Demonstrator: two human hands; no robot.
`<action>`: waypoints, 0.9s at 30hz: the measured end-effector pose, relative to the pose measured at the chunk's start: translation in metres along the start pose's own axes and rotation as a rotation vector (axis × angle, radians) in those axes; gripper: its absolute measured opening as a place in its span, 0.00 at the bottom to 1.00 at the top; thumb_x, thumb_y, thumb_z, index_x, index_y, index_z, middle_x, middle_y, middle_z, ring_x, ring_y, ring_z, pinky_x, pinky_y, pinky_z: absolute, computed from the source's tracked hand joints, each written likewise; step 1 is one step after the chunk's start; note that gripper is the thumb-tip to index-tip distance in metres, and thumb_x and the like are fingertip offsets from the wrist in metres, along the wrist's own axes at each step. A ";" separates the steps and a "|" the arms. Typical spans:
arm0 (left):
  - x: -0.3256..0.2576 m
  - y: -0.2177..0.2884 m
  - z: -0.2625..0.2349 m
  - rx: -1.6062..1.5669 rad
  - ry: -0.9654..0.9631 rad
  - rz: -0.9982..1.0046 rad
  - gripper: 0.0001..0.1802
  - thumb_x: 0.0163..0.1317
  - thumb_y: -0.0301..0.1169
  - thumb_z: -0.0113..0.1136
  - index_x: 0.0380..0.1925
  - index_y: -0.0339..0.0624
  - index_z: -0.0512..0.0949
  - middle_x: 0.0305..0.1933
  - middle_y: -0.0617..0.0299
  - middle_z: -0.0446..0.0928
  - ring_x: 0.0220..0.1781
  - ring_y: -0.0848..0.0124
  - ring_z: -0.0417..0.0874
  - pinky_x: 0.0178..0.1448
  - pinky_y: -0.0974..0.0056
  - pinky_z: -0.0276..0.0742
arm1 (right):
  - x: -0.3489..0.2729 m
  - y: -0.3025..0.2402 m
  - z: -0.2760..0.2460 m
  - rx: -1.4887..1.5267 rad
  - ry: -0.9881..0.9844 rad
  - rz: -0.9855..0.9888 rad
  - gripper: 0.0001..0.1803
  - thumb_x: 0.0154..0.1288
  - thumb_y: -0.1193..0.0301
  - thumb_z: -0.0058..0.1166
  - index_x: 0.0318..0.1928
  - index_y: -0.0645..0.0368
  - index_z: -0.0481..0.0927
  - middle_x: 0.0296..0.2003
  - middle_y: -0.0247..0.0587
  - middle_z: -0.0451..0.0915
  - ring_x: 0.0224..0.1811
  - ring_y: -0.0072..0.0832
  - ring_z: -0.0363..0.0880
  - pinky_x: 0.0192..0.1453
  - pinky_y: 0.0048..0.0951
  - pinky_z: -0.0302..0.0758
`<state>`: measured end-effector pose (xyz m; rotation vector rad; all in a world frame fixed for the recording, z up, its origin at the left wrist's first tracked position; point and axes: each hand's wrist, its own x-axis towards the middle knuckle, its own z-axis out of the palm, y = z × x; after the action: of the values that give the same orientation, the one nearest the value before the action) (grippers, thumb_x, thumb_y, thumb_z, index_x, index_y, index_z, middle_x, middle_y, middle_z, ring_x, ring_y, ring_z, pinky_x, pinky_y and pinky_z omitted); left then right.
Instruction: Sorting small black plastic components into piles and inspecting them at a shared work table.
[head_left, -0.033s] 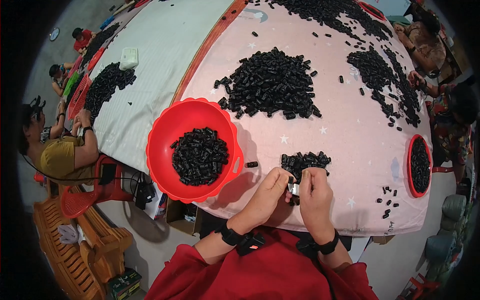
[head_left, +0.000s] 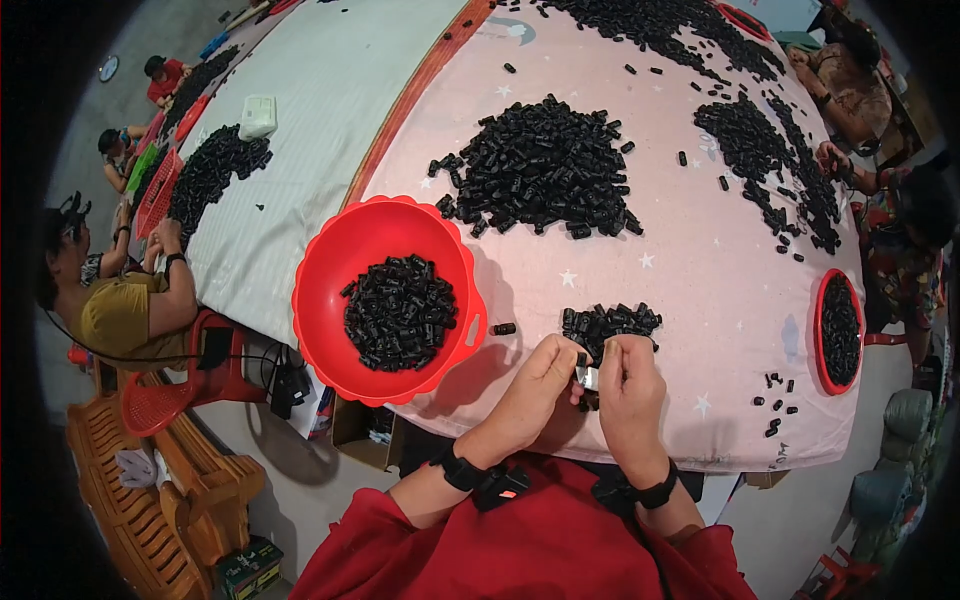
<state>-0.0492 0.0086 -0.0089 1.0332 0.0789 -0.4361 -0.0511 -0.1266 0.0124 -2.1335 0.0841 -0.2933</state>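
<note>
My left hand (head_left: 541, 385) is closed in a pinch on a small black cylindrical piece (head_left: 582, 358). Right beside it, my right hand (head_left: 632, 388) is closed on a small shiny metal tool (head_left: 588, 379), its flat tip meeting the piece; the rest is hidden by my fingers. Just beyond my fingertips lies a small heap of black pieces (head_left: 612, 320) on the pink cloth. One single black piece (head_left: 504, 329) lies left of that heap. A red scalloped bowl (head_left: 335, 245), to the left of my hands, holds a mound of similar black pieces (head_left: 400, 312).
A large pile of black pieces (head_left: 545, 165) sits farther back on the pink table cloth (head_left: 700, 300). A red basket (head_left: 822, 360) of pieces stands at the right edge, loose pieces near it. Co-workers sit along both sides. A wooden bench (head_left: 135, 500) is at lower left.
</note>
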 end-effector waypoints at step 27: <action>0.000 0.002 -0.005 0.035 -0.031 -0.005 0.15 0.77 0.43 0.48 0.45 0.44 0.73 0.37 0.71 0.72 0.39 0.82 0.70 0.45 0.75 0.68 | -0.001 -0.004 -0.016 0.164 -0.312 0.019 0.09 0.71 0.72 0.57 0.45 0.62 0.74 0.26 0.41 0.79 0.25 0.24 0.79 0.29 0.25 0.74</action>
<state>-0.0477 0.0136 -0.0096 1.0604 0.0465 -0.4590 -0.0563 -0.1371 0.0244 -1.9887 -0.0977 0.0454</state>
